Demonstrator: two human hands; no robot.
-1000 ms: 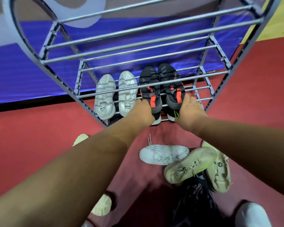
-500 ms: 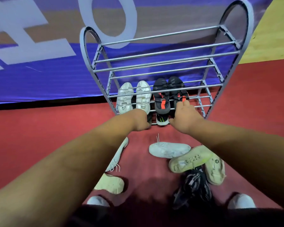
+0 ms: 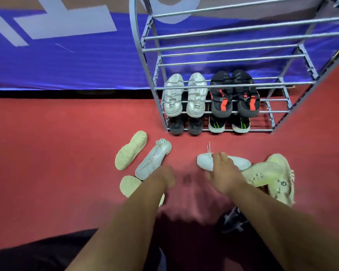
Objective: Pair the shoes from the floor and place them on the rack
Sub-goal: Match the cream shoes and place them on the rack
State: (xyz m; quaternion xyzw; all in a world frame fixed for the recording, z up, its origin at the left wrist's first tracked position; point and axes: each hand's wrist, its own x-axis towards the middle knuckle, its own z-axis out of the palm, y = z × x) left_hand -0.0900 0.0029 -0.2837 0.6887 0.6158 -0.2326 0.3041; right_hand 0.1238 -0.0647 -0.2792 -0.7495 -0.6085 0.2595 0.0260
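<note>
A grey metal shoe rack (image 3: 213,88) stands against the wall. Its middle tier holds a white pair (image 3: 184,94) and a black-and-red pair (image 3: 235,94); the bottom tier holds a dark pair (image 3: 184,126) and a black pair with green stripes (image 3: 229,125). On the red floor, my right hand (image 3: 223,173) lies over a white sneaker (image 3: 203,162), fingers curled around it. My left hand (image 3: 164,177), blurred, is at the near end of a second white sneaker (image 3: 154,159); its fingers are hidden.
A cream shoe lies sole-up (image 3: 130,149) at the left, another cream sole (image 3: 129,184) beside my left forearm. Two cream sneakers (image 3: 278,178) are piled at the right. A black shoe (image 3: 233,220) lies under my right forearm. The upper rack tiers hold nothing.
Both hands have let go of the black-and-red pair on the rack and dropped to the floor. The right now covers a white sneaker, the left reaches another. The view has pulled back.
</note>
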